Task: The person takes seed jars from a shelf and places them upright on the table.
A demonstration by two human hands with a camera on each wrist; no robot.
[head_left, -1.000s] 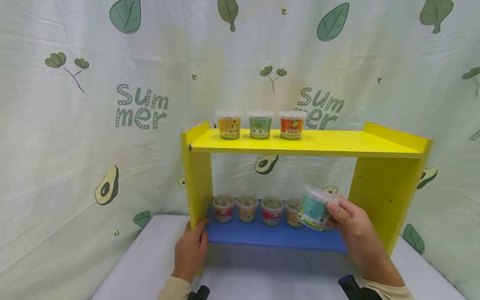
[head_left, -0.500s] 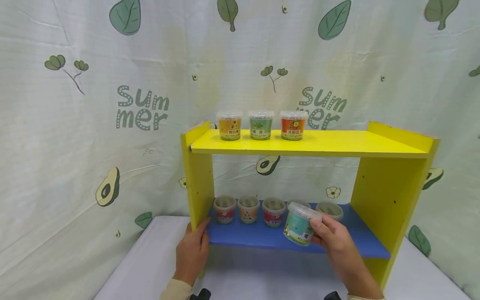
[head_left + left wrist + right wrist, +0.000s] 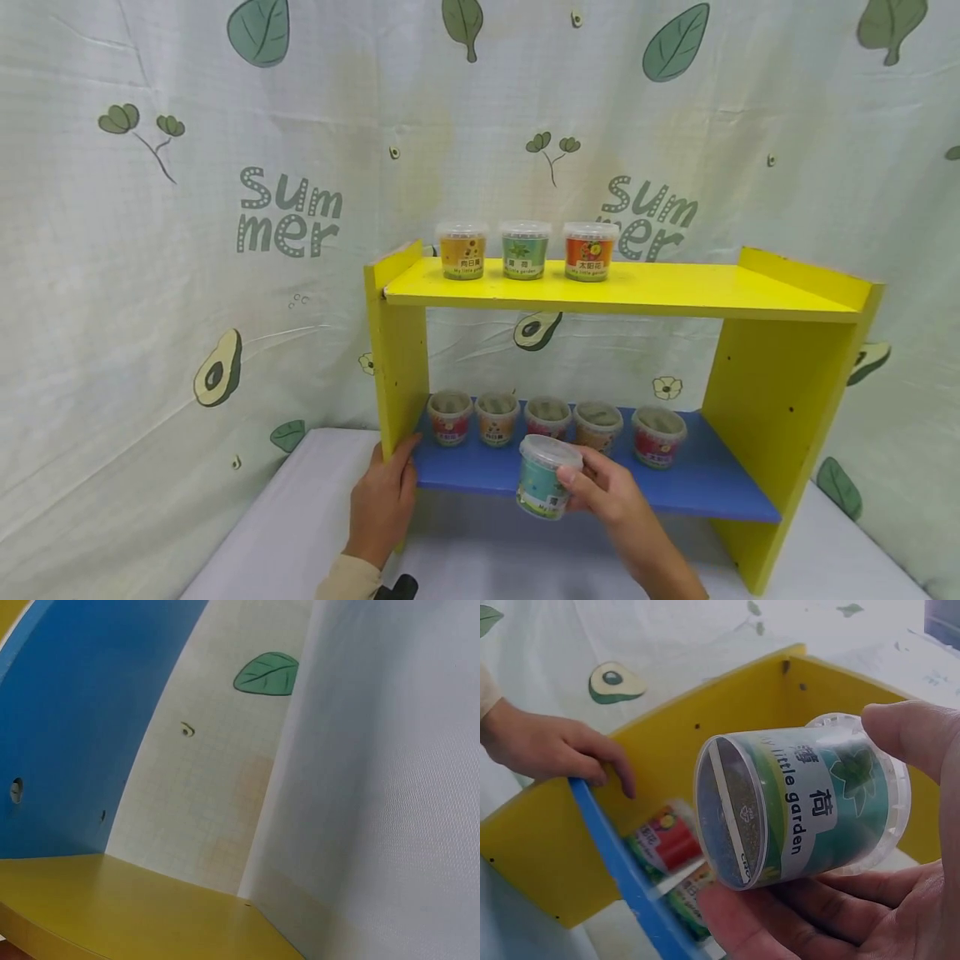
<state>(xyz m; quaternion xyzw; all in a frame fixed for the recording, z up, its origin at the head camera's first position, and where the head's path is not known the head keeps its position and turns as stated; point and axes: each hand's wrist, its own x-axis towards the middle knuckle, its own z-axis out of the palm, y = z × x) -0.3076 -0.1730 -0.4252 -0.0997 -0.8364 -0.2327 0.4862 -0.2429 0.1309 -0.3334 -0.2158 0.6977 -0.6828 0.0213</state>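
Observation:
My right hand [image 3: 611,500] pinches a clear-lidded plastic seed cup [image 3: 536,487] with a teal wrapper, in front of the blue lower shelf [image 3: 480,472]. In the right wrist view the cup [image 3: 836,799] shows its "My little garden" label and a mint leaf, thumb on one side and fingers beneath. My left hand [image 3: 381,504] grips the front edge of the yellow shelf unit's left side panel [image 3: 405,367]; its fingers [image 3: 607,754] hang over that edge in the right wrist view. The left wrist view shows the panel [image 3: 135,907] but not the hand.
Several cups, among them a red one [image 3: 657,437], stand in a row on the lower shelf. Yellow, green [image 3: 523,252] and orange [image 3: 589,254] lidded cups line the yellow top shelf [image 3: 675,287]. A patterned cloth [image 3: 150,333] hangs behind; the table [image 3: 300,517] is white.
My right hand has carried the teal cup leftward and down along the front of the lower shelf, uncovering the red cup at the right. My left hand has stayed on the side panel.

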